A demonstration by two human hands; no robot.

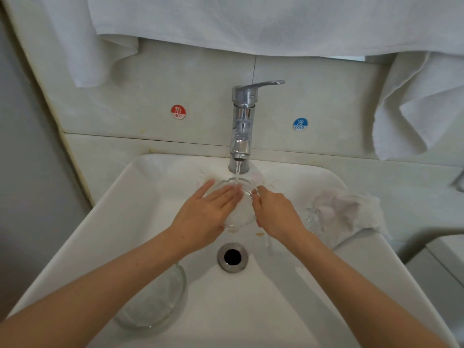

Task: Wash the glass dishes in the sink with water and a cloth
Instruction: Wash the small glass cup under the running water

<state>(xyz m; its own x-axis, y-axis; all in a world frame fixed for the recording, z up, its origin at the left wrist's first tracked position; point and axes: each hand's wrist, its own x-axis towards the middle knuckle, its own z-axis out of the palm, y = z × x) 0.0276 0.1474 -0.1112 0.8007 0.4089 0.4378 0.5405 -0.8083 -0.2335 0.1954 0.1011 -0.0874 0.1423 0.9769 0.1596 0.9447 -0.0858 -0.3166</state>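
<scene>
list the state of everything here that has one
faucet, running
held dish, under the faucet, in both hands
left hand, flat fingers on held dish
right hand, gripping held dish's rim
second dish, lying in sink, untouched
cloth, crumpled on sink's right edge
drain, unplugged

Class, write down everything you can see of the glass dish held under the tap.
The glass dish is clear, round and shallow with a wavy rim, held above the sink basin. Water from the tap lands on its upper part. The left hand lays straight fingers across its face; the right hand grips its right rim.
</scene>
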